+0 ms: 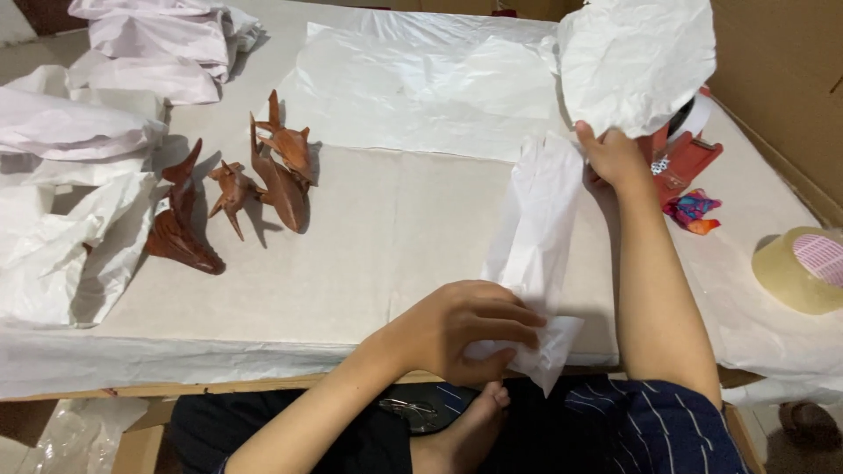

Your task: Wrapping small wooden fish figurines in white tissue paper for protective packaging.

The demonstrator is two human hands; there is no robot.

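Across a paper-covered table (369, 237), both the left hand (470, 329) and right hand (615, 158) are gripping a long white-paper bundle (536, 237), apparently mid-wrap, its ends seemingly needing tucking next.

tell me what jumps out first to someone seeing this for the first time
A long bundle of white wrapping paper lies across the middle of the table, the left hand pressing its near end and the right hand gripping its far end. At left stand several reddish-brown carved wooden fish. A roll of clear tape sits at the right edge.
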